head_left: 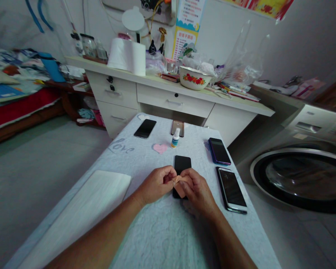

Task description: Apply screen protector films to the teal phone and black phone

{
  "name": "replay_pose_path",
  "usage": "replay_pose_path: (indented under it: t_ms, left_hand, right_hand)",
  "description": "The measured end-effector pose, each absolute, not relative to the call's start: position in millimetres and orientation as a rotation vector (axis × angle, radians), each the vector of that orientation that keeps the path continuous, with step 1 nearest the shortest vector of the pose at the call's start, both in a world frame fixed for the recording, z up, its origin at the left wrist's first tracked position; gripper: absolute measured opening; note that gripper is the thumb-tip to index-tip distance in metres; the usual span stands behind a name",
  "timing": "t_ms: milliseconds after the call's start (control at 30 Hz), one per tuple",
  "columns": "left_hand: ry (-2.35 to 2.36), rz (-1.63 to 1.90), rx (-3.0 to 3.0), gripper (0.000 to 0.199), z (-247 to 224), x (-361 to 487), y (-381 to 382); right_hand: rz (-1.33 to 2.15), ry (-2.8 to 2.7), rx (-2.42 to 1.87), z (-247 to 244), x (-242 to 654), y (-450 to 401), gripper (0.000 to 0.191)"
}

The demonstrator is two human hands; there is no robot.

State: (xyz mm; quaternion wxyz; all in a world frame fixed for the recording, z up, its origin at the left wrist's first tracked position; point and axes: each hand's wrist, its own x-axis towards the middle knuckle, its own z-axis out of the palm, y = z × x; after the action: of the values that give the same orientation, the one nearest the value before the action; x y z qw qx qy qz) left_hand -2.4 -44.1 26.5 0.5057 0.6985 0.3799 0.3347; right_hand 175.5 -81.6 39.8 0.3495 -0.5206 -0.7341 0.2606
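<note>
In the head view, the left hand [159, 183] and right hand [197, 188], fingertips pinched narrow, hold a thin peach-orange sheet [180, 190] over a flat black rectangular phone [183, 163]; a white-framed, dark-screened phone [233, 189] lies near the right edge of the pale blue cloth-covered table [145, 246], well apart from both hands

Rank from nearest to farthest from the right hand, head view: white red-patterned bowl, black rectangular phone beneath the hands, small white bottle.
1. Black phone: partly covered by the right hand.
2. Small white bottle: ahead, beyond the phone.
3. White bowl: farthest ahead, on the desk.
</note>
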Motion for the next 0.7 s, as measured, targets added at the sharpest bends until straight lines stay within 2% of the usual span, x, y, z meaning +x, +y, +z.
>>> replay_pose_path:
  t_ms: [267, 400, 700]
  left_hand:
    - [0.836, 0.757, 1.553, 0.003, 26.4, -1.8, -44.8]
    - [0.818, 0.74, 1.506, 0.005, 27.1, -1.7, -45.1]
    - [0.797, 0.767, 1.503, 0.006, 27.6, -3.6, -42.9]
  right_hand:
    - [0.88, -1.793, -1.22, 37.5, 172.9, -83.4, 0.014]
    - [0.954, -1.727, -1.175, 33.0, 173.2, -83.5, 0.013]
    - [0.863, -1.773, -1.1, 38.4, 174.4, -82.7, 0.019]
